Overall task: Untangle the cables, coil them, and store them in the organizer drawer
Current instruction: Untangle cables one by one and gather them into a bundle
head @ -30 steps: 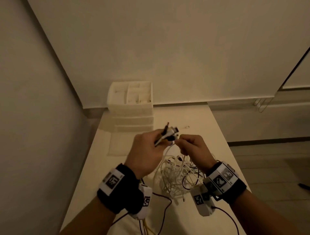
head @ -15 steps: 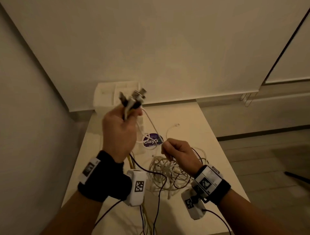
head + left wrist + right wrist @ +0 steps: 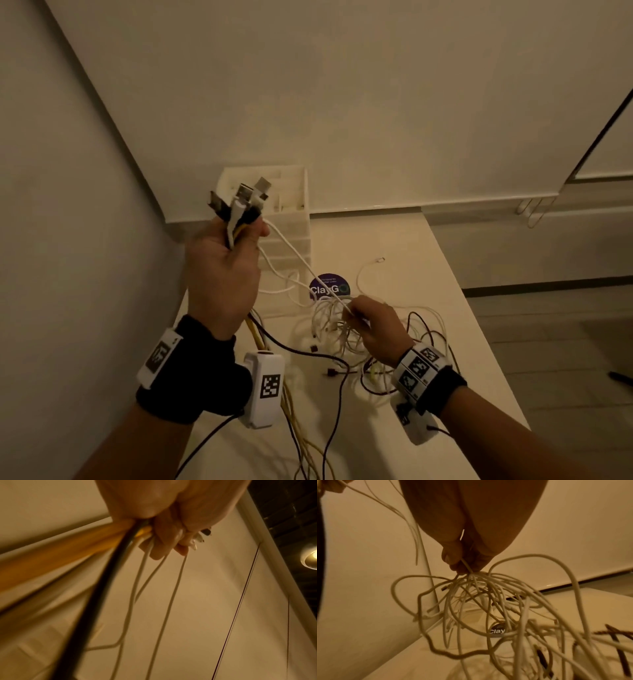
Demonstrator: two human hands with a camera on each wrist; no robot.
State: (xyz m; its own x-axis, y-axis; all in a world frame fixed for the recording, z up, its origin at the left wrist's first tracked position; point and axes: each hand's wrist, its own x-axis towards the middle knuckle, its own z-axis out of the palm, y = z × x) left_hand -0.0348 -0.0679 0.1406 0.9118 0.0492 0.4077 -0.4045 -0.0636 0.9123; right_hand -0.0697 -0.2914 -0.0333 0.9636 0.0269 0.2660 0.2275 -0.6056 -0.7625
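Note:
My left hand (image 3: 226,260) is raised above the table's left side and grips a bunch of cable ends (image 3: 239,202), white, black and yellow, with plugs sticking up. In the left wrist view the left hand (image 3: 168,534) has cables (image 3: 154,588) hanging down from it. A taut white cable (image 3: 301,267) runs from it down to my right hand (image 3: 370,325), which pinches that cable just above the tangled pile (image 3: 335,329) on the table. In the right wrist view, loops of the tangle (image 3: 496,601) hang below the right hand (image 3: 462,563). The white organizer (image 3: 291,212) with drawers stands at the table's far left.
A round purple sticker (image 3: 329,287) lies on the white table (image 3: 445,342) behind the tangle. A loose white cable end (image 3: 368,270) curls to its right. Dark cables (image 3: 424,329) spread right of my right hand. Walls close in at the left and back; floor lies right.
My left hand has risen up and to the left with the cable ends, drawing a white cable taut. My right hand dropped to the tangle and holds that cable there.

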